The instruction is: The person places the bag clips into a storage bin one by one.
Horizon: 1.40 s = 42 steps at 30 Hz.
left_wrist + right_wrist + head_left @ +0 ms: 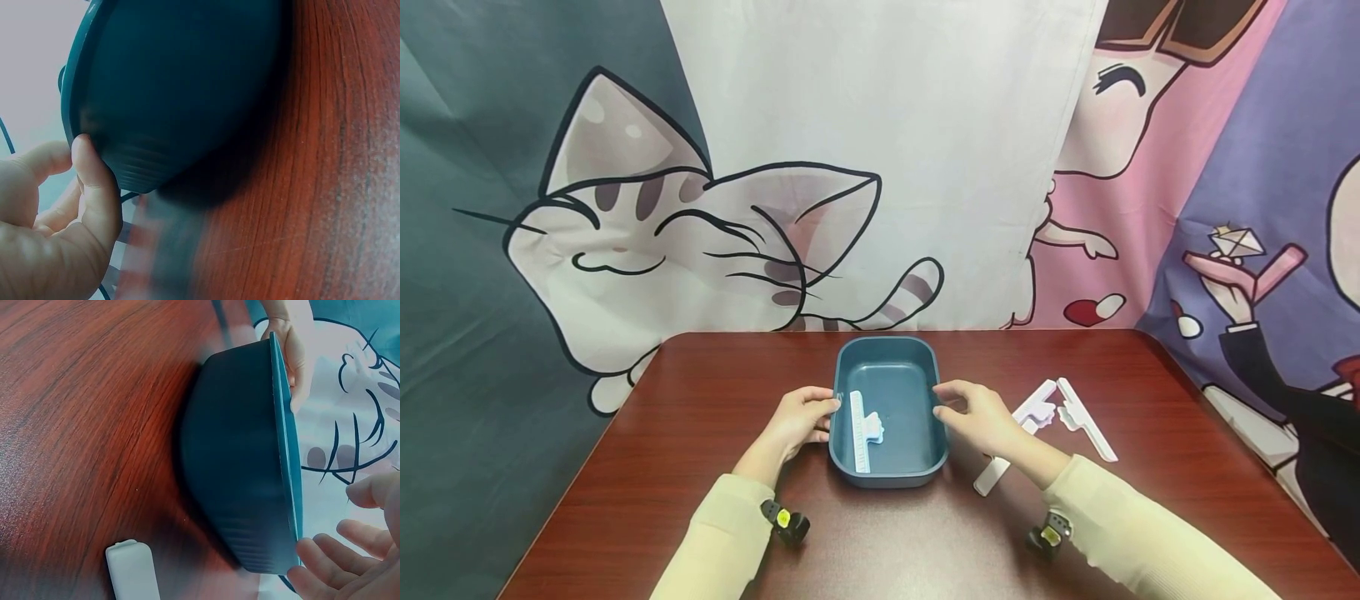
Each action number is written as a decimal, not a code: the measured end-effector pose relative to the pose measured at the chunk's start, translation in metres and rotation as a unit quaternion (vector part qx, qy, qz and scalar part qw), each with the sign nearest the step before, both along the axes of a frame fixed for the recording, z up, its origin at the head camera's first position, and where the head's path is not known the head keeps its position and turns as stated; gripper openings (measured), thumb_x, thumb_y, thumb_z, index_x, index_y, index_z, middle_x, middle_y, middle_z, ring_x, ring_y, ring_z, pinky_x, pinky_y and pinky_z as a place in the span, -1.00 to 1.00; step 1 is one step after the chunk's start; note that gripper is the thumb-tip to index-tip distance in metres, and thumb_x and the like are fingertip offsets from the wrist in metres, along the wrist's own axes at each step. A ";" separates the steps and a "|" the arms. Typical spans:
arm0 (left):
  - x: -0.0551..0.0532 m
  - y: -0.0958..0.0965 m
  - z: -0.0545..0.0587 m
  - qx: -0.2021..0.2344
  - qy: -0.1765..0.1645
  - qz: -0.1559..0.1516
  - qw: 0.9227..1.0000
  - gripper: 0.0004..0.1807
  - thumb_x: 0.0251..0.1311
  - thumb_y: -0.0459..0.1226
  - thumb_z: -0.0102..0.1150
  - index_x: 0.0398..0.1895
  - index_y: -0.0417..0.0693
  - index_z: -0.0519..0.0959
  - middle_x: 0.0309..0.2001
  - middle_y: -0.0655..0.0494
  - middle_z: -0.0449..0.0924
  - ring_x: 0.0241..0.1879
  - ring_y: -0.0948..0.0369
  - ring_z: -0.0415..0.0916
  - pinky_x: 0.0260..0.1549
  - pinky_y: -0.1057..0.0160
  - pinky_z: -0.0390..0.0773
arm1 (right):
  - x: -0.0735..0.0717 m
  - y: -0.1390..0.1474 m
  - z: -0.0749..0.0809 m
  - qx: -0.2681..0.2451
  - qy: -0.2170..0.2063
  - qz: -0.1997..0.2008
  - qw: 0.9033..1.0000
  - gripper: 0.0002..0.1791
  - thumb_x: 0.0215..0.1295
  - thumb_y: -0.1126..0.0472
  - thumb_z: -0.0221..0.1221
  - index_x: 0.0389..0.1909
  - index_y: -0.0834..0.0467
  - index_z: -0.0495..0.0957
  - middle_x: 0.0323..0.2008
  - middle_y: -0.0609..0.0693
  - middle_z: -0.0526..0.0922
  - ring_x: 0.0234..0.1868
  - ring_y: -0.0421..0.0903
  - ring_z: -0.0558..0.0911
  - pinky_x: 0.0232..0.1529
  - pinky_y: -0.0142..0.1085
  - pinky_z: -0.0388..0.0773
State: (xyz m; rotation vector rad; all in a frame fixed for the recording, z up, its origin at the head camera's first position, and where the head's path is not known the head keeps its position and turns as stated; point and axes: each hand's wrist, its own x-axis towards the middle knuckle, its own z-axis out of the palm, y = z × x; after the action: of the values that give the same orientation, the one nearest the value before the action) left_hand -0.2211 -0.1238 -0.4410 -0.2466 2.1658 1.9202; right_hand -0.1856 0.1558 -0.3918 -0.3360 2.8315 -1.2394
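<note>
A dark blue plastic basin sits on the table, with a pale blue bag clip lying lengthwise along its left side inside. My left hand pinches the basin's left rim between thumb and fingers; the left wrist view shows this hand at the edge. At the opposite rim, my right hand has its thumb and fingers spread apart. In the right wrist view, fingertips of that hand touch the rim while the thumb stands away.
Right of the basin lie a lilac bag clip and a white bag clip. A white strip-like end shows below the right forearm, its rest hidden. Behind the brown table hangs a cartoon-printed cloth.
</note>
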 end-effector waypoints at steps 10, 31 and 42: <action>0.000 0.001 0.000 0.003 -0.001 0.001 1.000 -0.63 0.16 -0.33 0.19 0.03 -0.28 0.49 -0.44 -0.04 0.56 -0.59 0.26 0.48 -0.61 0.30 0.60 | -0.001 0.006 -0.004 0.002 0.007 0.004 1.000 -0.61 0.22 0.18 0.19 0.05 0.22 0.53 -0.03 0.12 0.65 -0.11 -0.03 0.67 -0.13 -0.18 0.62; -0.002 0.000 -0.003 -0.001 -0.007 0.005 1.000 -0.63 0.15 -0.32 0.20 0.03 -0.25 0.49 -0.43 -0.03 0.55 -0.58 0.24 0.48 -0.60 0.31 0.60 | 0.001 0.014 -0.010 0.003 0.008 0.000 1.000 -0.64 0.20 0.17 0.20 0.01 0.21 0.56 -0.11 0.09 0.69 -0.16 -0.02 0.68 -0.20 -0.22 0.60; -0.003 0.001 -0.002 -0.006 -0.006 0.002 1.000 -0.64 0.16 -0.32 0.19 0.02 -0.26 0.50 -0.51 0.03 0.52 -0.59 0.25 0.46 -0.61 0.32 0.59 | 0.002 0.017 -0.009 0.001 -0.009 -0.019 1.000 -0.62 0.19 0.17 0.20 0.02 0.20 0.55 -0.10 0.12 0.68 -0.13 0.01 0.68 -0.29 -0.33 0.56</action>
State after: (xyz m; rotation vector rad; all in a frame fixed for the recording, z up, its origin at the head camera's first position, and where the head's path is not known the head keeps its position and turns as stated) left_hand -0.2243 -0.1229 -0.4431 -0.2636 2.1718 1.9029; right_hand -0.1835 0.1723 -0.4007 -0.2712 2.8376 -1.2385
